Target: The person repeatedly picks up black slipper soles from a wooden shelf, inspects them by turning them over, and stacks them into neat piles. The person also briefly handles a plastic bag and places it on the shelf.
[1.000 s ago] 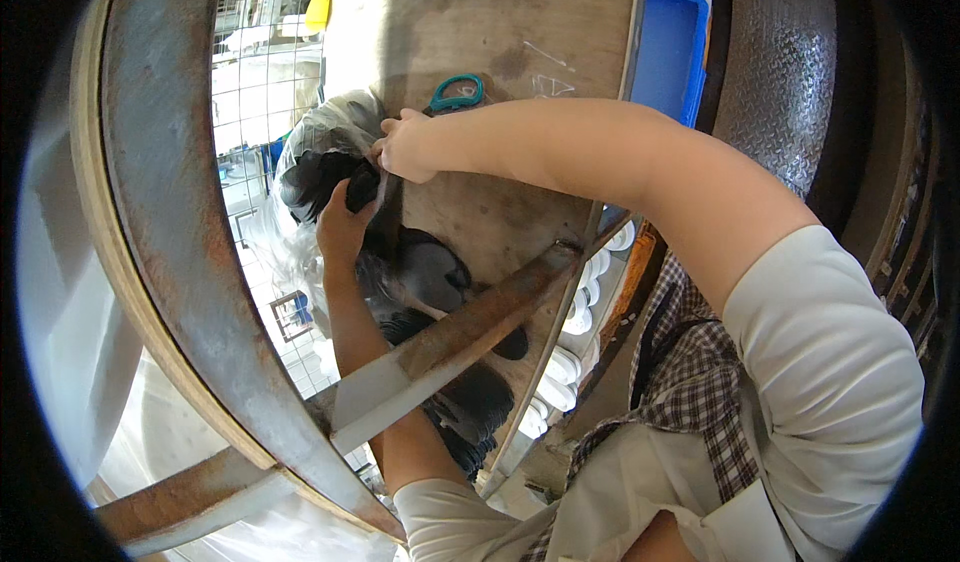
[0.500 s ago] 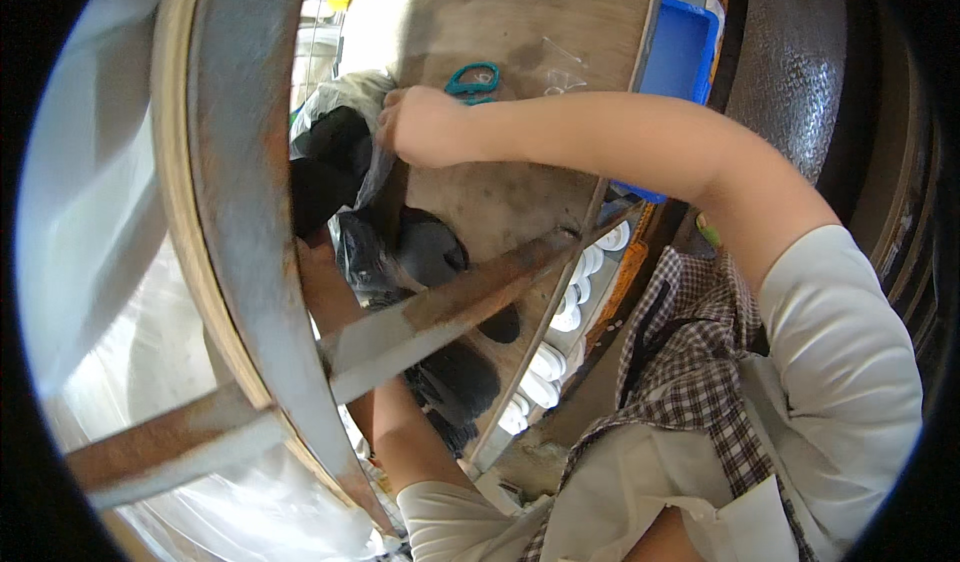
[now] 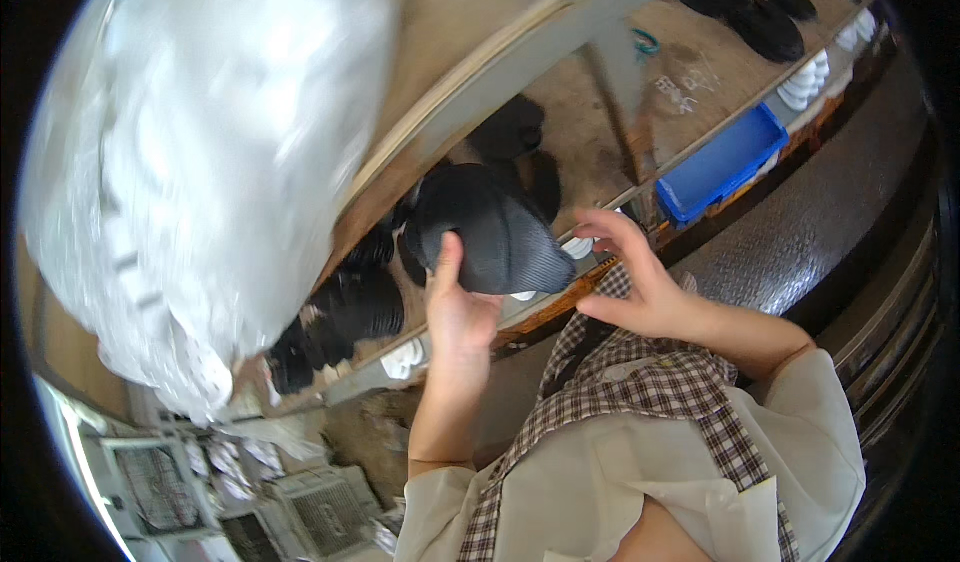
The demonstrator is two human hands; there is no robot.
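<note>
In front of me my left hand (image 3: 462,312) grips a fanned stack of thin black rounded pieces (image 3: 480,222), its thumb on the near face. The layered edges look ribbed toward the right end; the fingers behind it are mostly hidden. My right hand (image 3: 640,287) is just right of the stack, apart from it, thumb and fingers spread with nothing between them. Further black stacks (image 3: 365,302) lie on the shelf behind and to the left.
A metal-edged upper shelf (image 3: 480,92) crosses above the work shelf, with a big clear plastic bag (image 3: 230,162) at left. Teal-handled scissors (image 3: 645,42) lie farther back. A blue tray (image 3: 720,162) and white sole-shaped pieces (image 3: 403,359) line the front edge.
My hands have come back from the plastic bag on the shelf. The black stack is now out in front, in my left hand. My view has swung, showing more of the left side.
</note>
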